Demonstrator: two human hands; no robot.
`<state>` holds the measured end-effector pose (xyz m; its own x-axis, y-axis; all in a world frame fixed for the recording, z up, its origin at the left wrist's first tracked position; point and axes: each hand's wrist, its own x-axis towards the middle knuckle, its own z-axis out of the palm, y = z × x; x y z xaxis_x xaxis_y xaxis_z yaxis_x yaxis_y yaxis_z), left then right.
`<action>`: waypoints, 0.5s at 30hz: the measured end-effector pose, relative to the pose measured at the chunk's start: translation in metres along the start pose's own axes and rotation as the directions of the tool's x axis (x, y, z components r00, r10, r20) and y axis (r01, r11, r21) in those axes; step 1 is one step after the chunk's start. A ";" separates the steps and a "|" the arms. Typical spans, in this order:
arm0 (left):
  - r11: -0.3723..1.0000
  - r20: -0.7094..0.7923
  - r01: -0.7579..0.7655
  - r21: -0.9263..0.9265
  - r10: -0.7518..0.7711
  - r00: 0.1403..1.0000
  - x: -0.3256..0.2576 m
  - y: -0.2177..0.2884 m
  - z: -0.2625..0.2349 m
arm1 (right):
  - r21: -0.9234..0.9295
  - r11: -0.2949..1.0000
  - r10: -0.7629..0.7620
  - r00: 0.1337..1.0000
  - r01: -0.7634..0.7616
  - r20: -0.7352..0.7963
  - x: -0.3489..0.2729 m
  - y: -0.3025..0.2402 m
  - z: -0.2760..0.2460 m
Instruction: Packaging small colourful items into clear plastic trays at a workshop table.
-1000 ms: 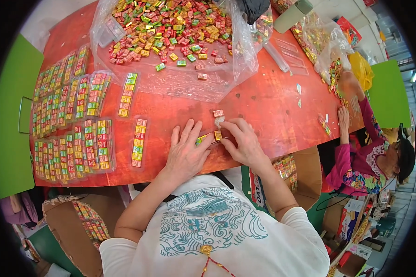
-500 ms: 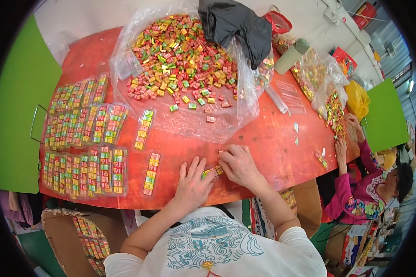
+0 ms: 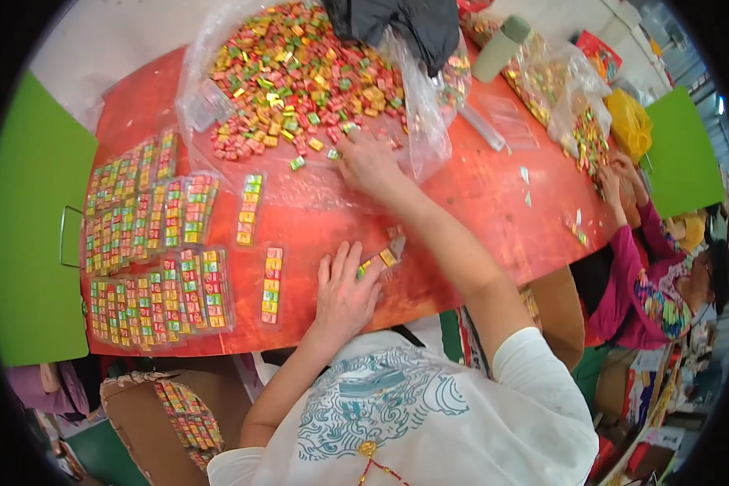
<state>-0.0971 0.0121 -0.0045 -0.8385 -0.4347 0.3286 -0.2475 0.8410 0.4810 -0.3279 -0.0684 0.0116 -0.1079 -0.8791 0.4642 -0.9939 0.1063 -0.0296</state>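
My left hand (image 3: 344, 287) lies on the red table with its fingers spread, their tips against a short clear plastic strip tray (image 3: 393, 236). A few small foil-wrapped candies (image 3: 388, 257) in yellow and green sit in that tray beside the fingers. My right hand (image 3: 370, 166) is stretched out to the near edge of a big heap of wrapped candies (image 3: 300, 89), which lies on an open clear plastic bag (image 3: 429, 138). Its fingers are bent and close together at the heap; whatever is between them is hidden.
Filled candy strips (image 3: 158, 296) lie in rows at the left, with two single strips (image 3: 271, 285) nearer my left hand. A black bag (image 3: 401, 28) and a green bottle (image 3: 502, 49) stand beyond. At the right a person in a purple sleeve (image 3: 624, 259) handles other candies.
My right hand has left the strip tray and moved forward to the candy heap. My left hand stays on the tray. The whole view has shifted and tilted slightly.
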 end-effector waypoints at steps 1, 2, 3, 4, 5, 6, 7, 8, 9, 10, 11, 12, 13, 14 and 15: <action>1.000 -0.033 -0.013 0.020 0.014 0.999 0.002 -0.001 -0.001 | 0.079 0.997 0.027 1.000 -0.027 0.010 -0.009 0.001 -0.017; 1.000 -0.024 -0.006 0.018 0.006 1.000 0.004 -0.002 -0.001 | 0.155 0.986 0.053 0.998 -0.055 0.018 -0.019 0.005 -0.032; 1.000 -0.010 -0.009 0.010 0.009 1.000 0.004 -0.002 0.000 | 0.154 0.986 0.066 0.997 -0.069 0.027 -0.034 0.005 -0.046; 1.000 -0.003 -0.004 0.015 0.004 1.000 0.005 -0.002 0.000 | 0.184 0.976 0.111 0.993 -0.114 0.029 -0.056 0.003 -0.065; 1.000 0.003 -0.008 0.019 0.008 1.000 0.008 -0.001 0.000 | 0.209 0.965 0.159 0.987 -0.160 0.025 -0.077 -0.001 -0.079; 1.000 0.016 -0.006 0.010 0.006 1.000 0.009 0.002 0.000 | 0.184 0.969 0.162 0.986 -0.167 0.041 -0.099 -0.003 -0.088; 0.999 0.020 -0.040 -0.010 0.040 0.999 0.009 0.003 0.000 | 0.153 0.972 0.170 0.984 -0.177 0.055 -0.121 -0.005 -0.094; 1.000 0.035 -0.018 0.014 0.017 0.999 0.008 0.003 0.001 | 0.112 0.978 0.165 0.980 -0.177 0.110 -0.138 -0.011 -0.096; 0.999 0.051 -0.012 0.030 0.010 0.999 0.009 0.003 0.005 | 0.058 0.980 0.176 0.970 -0.188 0.165 -0.154 -0.018 -0.096; 0.999 0.072 -0.010 0.037 0.007 0.997 0.008 0.002 0.007 | 0.039 0.980 0.185 0.969 -0.193 0.164 -0.165 -0.024 -0.093; 0.999 0.088 -0.004 0.053 0.000 0.996 0.004 0.000 0.006 | 0.025 0.981 0.186 0.969 -0.193 0.160 -0.171 -0.031 -0.087; 0.998 0.106 0.012 0.053 -0.018 0.994 0.001 -0.001 0.006 | 0.034 0.980 0.191 0.972 -0.197 0.138 -0.174 -0.037 -0.084; 0.998 0.124 0.028 0.060 -0.035 0.992 -0.002 -0.003 0.007 | 0.045 0.979 0.193 0.975 -0.199 0.112 -0.175 -0.042 -0.082; 0.996 0.115 0.016 0.082 -0.025 0.993 -0.006 -0.007 0.008 | 0.075 0.974 0.210 0.975 -0.215 0.066 -0.175 -0.046 -0.084; 0.994 0.103 0.008 0.107 -0.019 0.995 -0.009 -0.009 0.009 | 0.106 0.969 0.221 0.975 -0.222 0.019 -0.174 -0.050 -0.086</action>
<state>-0.0920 0.0115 -0.0191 -0.8790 -0.4154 0.2340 -0.3048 0.8670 0.3941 -0.2580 0.1187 0.0082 -0.3256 -0.8425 0.4291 -0.9418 0.2489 -0.2259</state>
